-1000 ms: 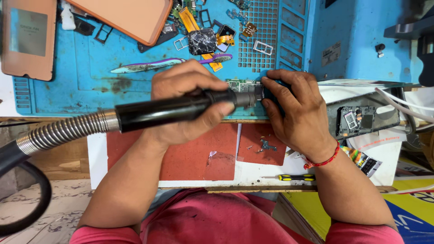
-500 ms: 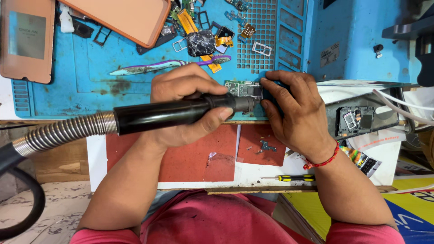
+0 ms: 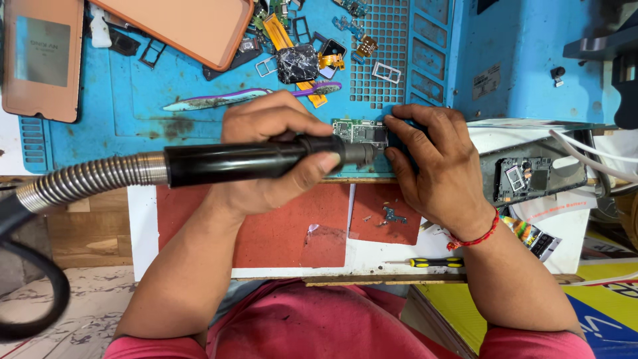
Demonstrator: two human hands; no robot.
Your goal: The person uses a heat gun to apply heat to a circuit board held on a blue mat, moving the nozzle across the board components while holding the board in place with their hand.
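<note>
circuit board (image 3: 362, 132) | R hand (image 3: 432, 159) pins it | L hand (image 3: 272, 156) grips hot-air wand (image 3: 252, 159)

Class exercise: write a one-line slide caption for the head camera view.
Left hand aims a black hot-air wand at a small circuit board steadied by the right hand on a blue mat.

Shirt (image 3: 319, 326): pinkish-red, short sleeves at both shoulders.
Forearms: bare on both sides.
Right wrist: thin red thread bracelet (image 3: 473, 239), knotted.
Left hand (image 3: 272, 159): no rings or watch.
</note>
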